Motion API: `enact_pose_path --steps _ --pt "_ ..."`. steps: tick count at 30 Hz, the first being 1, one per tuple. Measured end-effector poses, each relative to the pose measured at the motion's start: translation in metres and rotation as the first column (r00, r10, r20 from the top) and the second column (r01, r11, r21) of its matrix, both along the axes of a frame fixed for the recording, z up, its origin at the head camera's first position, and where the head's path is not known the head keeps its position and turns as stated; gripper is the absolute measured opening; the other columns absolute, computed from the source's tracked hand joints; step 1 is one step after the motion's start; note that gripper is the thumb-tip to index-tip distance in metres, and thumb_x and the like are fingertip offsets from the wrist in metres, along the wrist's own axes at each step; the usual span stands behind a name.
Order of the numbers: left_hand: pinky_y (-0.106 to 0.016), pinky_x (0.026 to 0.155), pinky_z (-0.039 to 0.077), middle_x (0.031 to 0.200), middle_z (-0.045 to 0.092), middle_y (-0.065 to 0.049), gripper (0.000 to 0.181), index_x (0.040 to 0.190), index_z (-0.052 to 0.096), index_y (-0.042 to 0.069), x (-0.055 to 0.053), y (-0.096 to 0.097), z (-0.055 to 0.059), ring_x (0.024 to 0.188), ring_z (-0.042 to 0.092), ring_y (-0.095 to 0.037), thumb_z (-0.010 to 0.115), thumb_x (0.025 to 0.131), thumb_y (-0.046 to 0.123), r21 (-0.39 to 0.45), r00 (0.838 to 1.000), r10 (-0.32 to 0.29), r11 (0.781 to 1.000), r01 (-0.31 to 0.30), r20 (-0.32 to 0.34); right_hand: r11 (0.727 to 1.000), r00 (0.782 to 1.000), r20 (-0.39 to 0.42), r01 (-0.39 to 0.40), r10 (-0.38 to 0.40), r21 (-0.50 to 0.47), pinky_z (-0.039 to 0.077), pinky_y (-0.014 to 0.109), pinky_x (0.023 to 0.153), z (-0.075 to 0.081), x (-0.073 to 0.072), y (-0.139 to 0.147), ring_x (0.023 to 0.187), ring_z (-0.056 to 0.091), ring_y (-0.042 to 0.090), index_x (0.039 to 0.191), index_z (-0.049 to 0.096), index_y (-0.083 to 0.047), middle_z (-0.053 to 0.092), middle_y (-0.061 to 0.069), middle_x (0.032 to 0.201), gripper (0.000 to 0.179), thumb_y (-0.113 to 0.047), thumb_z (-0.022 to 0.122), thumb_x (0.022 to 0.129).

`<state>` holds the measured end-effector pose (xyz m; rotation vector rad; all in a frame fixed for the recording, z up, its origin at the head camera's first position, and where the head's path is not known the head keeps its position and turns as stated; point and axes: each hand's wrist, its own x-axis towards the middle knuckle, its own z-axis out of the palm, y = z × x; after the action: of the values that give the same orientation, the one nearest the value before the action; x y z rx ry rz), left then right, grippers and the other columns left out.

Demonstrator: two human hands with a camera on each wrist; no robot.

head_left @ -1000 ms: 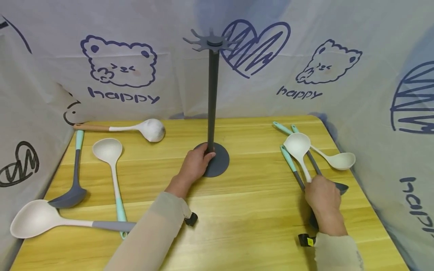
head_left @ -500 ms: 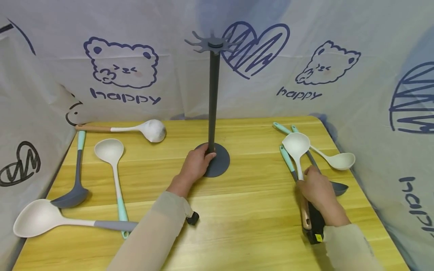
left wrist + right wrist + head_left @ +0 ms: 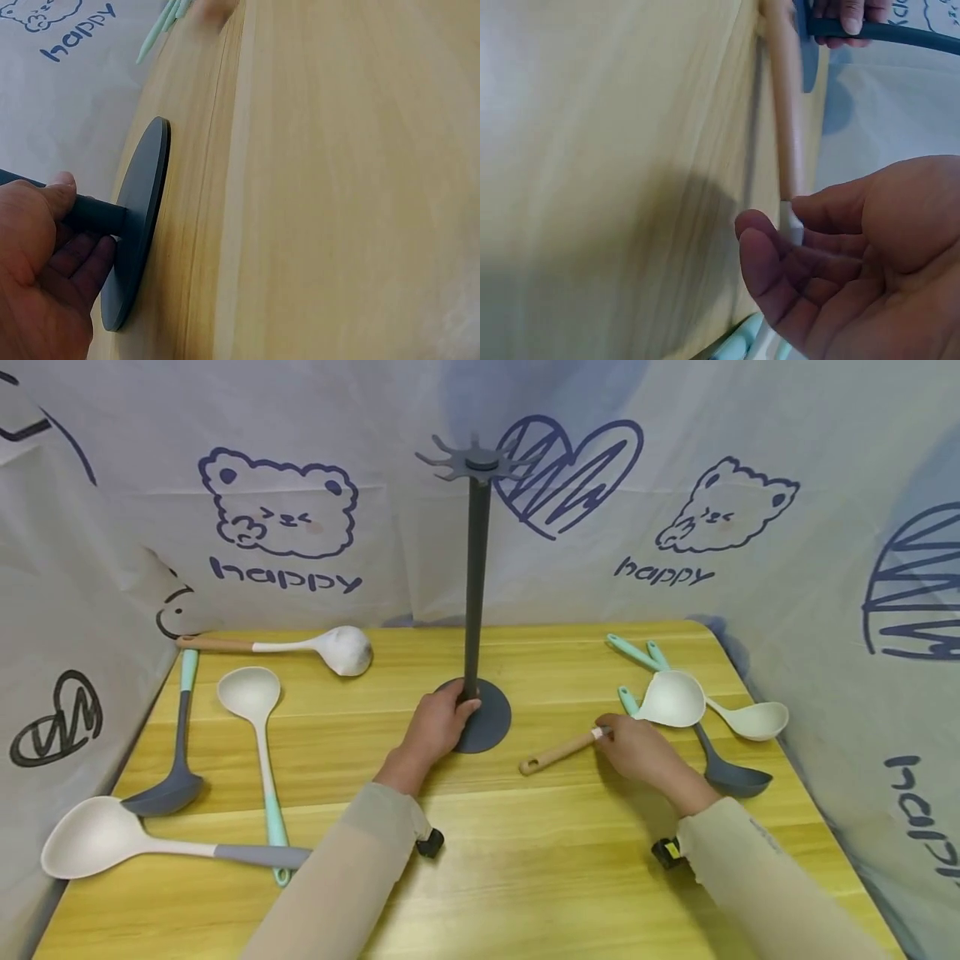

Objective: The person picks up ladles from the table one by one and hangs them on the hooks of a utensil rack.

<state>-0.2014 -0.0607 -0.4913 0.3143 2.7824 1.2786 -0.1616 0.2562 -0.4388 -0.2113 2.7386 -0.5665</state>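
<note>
Evidently, the left hand [image 3: 437,724] is gripping the prong-topped stand [image 3: 476,585] low on its pole, probably steadying it. On the right, the right hand [image 3: 643,748] is pinching the wood-handled white ladle [image 3: 674,699] by its neck, perhaps for control. The left-wrist view is showing fingers [image 3: 91,268] the head view is hiding.

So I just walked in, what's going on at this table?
A person is working with both hands. Their left hand grips the post of a dark grey hook stand, just above its round base. Their right hand pinches a white ladle where its brown handle ends; the handle points toward the stand. Four more ladles lie on the left of the wooden table, and a dark grey ladle is among those on the right.
</note>
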Motion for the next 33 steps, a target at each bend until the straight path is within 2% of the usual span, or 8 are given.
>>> enact_pose_path --steps 3,7,10,18,22,26,29,33 --pt "-0.050 0.100 0.058 0.124 0.075 -0.011 0.033 0.137 0.065 0.013 0.000 -0.002 0.000 0.117 0.071 -0.032 0.059 0.110 0.030 -0.002 1.000 0.006 1.000 -0.006 0.006 1.000 0.999 -0.042 -0.008 0.010 0.028 0.041 0.031 0.053 -0.002 -0.014 -0.012 0.054 0.046 0.016 0.143 0.058 0.008 0.072 0.022 0.099 0.038 -0.009 0.048 0.109" --pt "-0.051 0.101 0.057 0.124 0.075 -0.010 0.032 0.136 0.065 0.013 0.000 -0.001 -0.001 0.119 0.071 -0.032 0.060 0.109 0.030 -0.005 1.000 0.012 1.000 -0.012 0.009 0.995 0.982 -0.190 -0.002 0.022 0.103 0.052 0.043 0.064 -0.007 -0.029 -0.021 0.062 0.054 0.022 0.116 0.071 0.005 0.074 0.018 0.091 0.023 -0.006 0.055 0.105" --pt "-0.051 0.102 0.057 0.124 0.075 -0.011 0.032 0.136 0.065 0.013 0.000 0.000 0.000 0.119 0.071 -0.033 0.060 0.109 0.030 -0.007 1.000 0.015 1.000 -0.015 0.007 0.985 0.969 -0.244 -0.003 0.047 0.175 0.056 0.050 0.069 -0.008 -0.037 -0.022 0.068 0.062 0.028 0.099 0.072 0.001 0.072 0.017 0.083 0.016 -0.005 0.057 0.102" --pt "-0.051 0.101 0.057 0.123 0.075 -0.011 0.032 0.135 0.065 0.013 0.000 -0.001 0.000 0.118 0.071 -0.033 0.059 0.109 0.031 -0.014 1.000 0.017 1.000 -0.017 0.010 0.915 0.978 -0.152 -0.071 0.142 0.398 0.059 0.048 0.067 -0.004 -0.045 -0.009 0.078 0.064 0.031 0.109 0.073 0.002 0.057 0.020 0.098 0.017 0.003 0.059 0.100" --pt "-0.050 0.100 0.057 0.122 0.075 -0.010 0.030 0.134 0.065 0.014 0.000 -0.001 0.000 0.117 0.071 -0.033 0.059 0.110 0.031 -0.020 1.000 0.014 1.000 -0.014 0.018 0.915 0.970 -0.179 -0.082 0.164 0.395 0.061 0.051 0.071 -0.001 -0.047 -0.002 0.080 0.068 0.033 0.101 0.075 0.001 0.065 0.018 0.092 0.014 0.002 0.061 0.100" --pt "-0.050 0.099 0.058 0.122 0.075 -0.010 0.029 0.132 0.066 0.014 0.000 -0.001 -0.001 0.116 0.071 -0.032 0.059 0.110 0.031 -0.019 1.000 0.009 1.000 -0.009 0.015 0.938 0.952 -0.277 -0.030 0.132 0.345 0.061 0.052 0.071 0.012 -0.051 -0.001 0.078 0.071 0.034 0.095 0.075 0.000 0.071 0.016 0.083 0.013 -0.008 0.067 0.101" --pt "-0.049 0.099 0.058 0.122 0.075 -0.009 0.028 0.131 0.066 0.014 0.000 -0.001 -0.001 0.116 0.071 -0.032 0.058 0.110 0.031 -0.020 1.000 0.012 1.000 -0.012 0.013 0.959 0.924 -0.372 0.021 0.089 0.281 0.060 0.052 0.069 0.026 -0.054 -0.005 0.073 0.071 0.035 0.095 0.076 0.001 0.072 0.017 0.080 0.018 -0.015 0.073 0.100" --pt "-0.049 0.100 0.058 0.121 0.075 -0.009 0.028 0.130 0.067 0.014 0.000 0.000 -0.001 0.116 0.071 -0.031 0.058 0.110 0.031 -0.014 1.000 0.011 1.000 -0.011 0.005 0.976 0.867 -0.495 0.061 0.052 0.209 0.059 0.055 0.069 0.046 -0.051 -0.015 0.072 0.070 0.039 0.099 0.076 0.002 0.072 0.019 0.081 0.022 -0.020 0.074 0.100"
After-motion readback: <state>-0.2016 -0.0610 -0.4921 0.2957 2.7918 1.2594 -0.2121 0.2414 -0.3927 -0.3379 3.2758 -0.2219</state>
